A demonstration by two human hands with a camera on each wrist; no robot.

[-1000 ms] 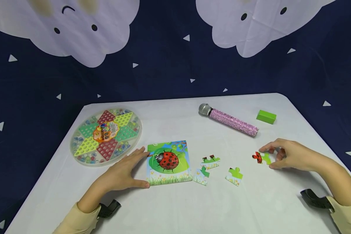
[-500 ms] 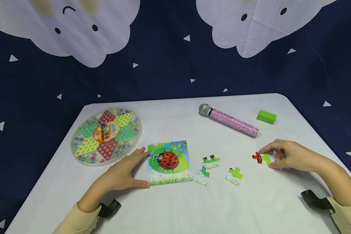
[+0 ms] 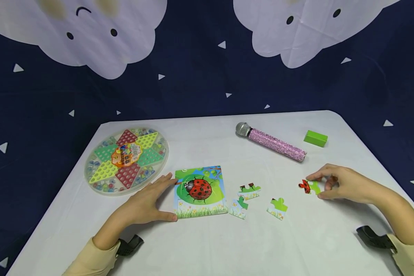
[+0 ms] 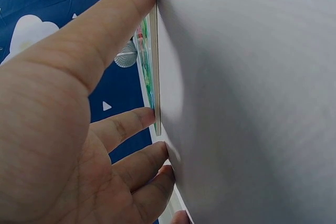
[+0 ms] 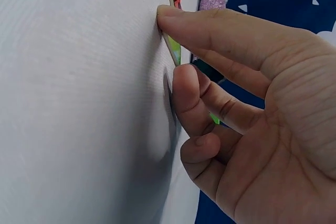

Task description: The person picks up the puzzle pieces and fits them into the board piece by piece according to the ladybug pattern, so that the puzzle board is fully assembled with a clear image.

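Note:
A square ladybug picture puzzle (image 3: 201,191) lies flat on the white table. My left hand (image 3: 143,203) rests at its left edge, thumb at the lower corner and index finger higher up. In the left wrist view the thumb (image 4: 100,30) and index finger touch the board's thin side, the other fingers spread loosely on the table. My right hand (image 3: 348,184) pinches a red and green puzzle piece (image 3: 305,186) between thumb and fingers. In the right wrist view that piece (image 5: 174,45) is tilted, its edge close over the table.
Several loose puzzle pieces lie right of the board, one (image 3: 249,191) near its edge and another (image 3: 277,209) further right. Behind are a round Chinese checkers set (image 3: 105,172), a pink glittery microphone (image 3: 276,144) and a green block (image 3: 315,138).

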